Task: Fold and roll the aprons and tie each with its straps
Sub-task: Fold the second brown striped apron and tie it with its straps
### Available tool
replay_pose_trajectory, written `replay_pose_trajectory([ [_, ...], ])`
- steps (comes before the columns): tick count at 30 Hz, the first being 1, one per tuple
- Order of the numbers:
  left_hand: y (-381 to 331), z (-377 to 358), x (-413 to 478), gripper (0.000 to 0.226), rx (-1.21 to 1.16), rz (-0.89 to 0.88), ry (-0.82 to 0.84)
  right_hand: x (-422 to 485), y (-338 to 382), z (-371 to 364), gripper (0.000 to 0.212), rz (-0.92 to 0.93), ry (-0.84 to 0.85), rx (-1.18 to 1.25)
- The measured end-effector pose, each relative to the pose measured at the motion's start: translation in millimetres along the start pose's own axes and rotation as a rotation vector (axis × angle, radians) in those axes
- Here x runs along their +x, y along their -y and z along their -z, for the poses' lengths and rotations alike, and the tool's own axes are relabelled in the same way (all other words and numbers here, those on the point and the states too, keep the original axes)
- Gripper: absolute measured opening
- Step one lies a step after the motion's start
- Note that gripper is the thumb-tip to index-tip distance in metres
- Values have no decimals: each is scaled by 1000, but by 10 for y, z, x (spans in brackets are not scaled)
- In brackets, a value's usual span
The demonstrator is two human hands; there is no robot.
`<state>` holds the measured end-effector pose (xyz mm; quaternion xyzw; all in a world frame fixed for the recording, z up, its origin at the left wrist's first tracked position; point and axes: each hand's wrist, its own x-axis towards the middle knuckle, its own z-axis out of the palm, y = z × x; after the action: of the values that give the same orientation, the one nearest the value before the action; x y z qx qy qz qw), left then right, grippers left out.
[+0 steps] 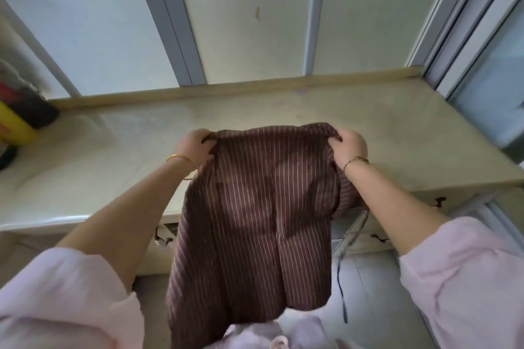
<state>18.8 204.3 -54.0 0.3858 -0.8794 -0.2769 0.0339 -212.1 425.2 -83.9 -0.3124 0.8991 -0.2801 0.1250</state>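
The left hand (194, 143) and right hand (350, 147) have their fingers curled, pinching the top corners of the striped apron (255, 207). It stretches between the fingers and hangs below them, over the near edge of the surface (113, 150). 1 strap (344, 263) dangles beneath the right fingers.

I read this as a home, probably an enclosed balcony or utility corner. Frosted windows (249, 31) in grey frames fill twelve o'clock. Under them runs a pale worktop (283, 110), with drawers (433, 200) on dark handles below. A tiled floor (368, 286) lies at five o'clock, and a yellow container (14, 127) stands at nine.
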Motion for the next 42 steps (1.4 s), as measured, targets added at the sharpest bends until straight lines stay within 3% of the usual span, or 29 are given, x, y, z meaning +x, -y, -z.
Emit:
replay_pose_trajectory([
  [2,-2,-83,-177,42,203,144,527,-162,56,-37,34,-46,685,-379],
  [3,34,-128,-234,39,227,389,808,-207,31,-56,36,-147,1023,-534],
  [4,71,-115,-277,34,193,544,1008,-235,29,-36,34,-223,1235,-547],
  [5,129,-140,-263,33,151,589,1065,-232,1,-14,28,-211,1247,-432],
  [7,169,-66,-207,33,144,642,1058,-190,22,15,13,-171,1094,-146],
  [11,236,332,-62,26,284,805,1043,-81,188,115,34,-66,1052,431],
  [14,57,869,125,17,628,875,980,-2,515,263,44,106,1001,608],
  [16,-278,1283,364,15,793,725,673,173,809,338,56,226,793,630],
  [17,-440,1427,547,18,743,608,419,278,932,375,62,216,650,685],
  [19,-833,1582,990,33,673,316,-161,534,1054,458,68,96,303,924],
  [20,-1040,1574,1181,41,623,165,-370,708,1020,468,70,6,113,1032],
  [21,-1236,1518,1401,50,560,17,-455,901,940,489,70,-81,-60,1077],
  [24,-1490,989,1786,70,441,-248,-359,1208,474,411,60,-324,-455,833],
  [26,-1382,480,1927,67,498,-310,-210,1239,96,332,57,-513,-534,737],
  [30,-764,-381,2110,56,538,-157,143,1311,-497,-42,54,-754,-289,252],
  [31,-613,-528,2157,55,532,-91,226,1340,-546,-120,57,-772,-202,34],
  [34,-319,-694,2242,51,530,19,348,1487,-383,-187,67,-511,-81,-543],
  [38,-198,-671,2459,51,501,34,321,1801,48,-349,64,-273,-136,-536],
  [42,-98,-635,2703,60,479,80,227,2160,291,-570,52,-136,-72,-435],
])
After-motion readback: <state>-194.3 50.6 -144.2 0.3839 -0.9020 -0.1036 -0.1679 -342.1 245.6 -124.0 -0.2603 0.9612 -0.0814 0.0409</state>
